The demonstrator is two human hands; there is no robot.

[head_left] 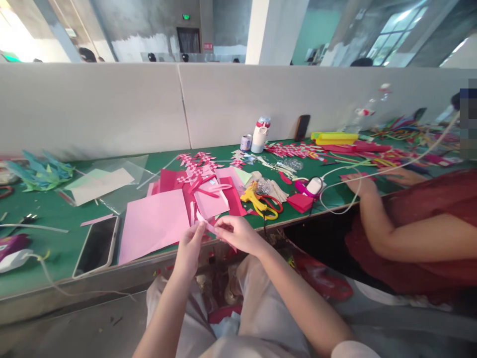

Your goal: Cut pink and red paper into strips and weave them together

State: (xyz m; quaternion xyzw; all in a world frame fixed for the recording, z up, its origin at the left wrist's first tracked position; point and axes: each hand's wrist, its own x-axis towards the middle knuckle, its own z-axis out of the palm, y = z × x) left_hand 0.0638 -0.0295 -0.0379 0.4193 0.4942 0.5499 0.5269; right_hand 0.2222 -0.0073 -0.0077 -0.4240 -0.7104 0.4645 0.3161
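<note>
We see pink paper strip (210,228) between our hands, at near edge of green table (55,211). Left hand (192,244) pinches it, thumb to finger; right hand (239,234) pinches too, fingers curled.

Our left hand (191,246) and right hand (240,233) partly hide a pale-pink paper strip (210,227); we cannot read the red wall sign (207,46); the right edge crops the dark-red-clad person (421,204).
</note>
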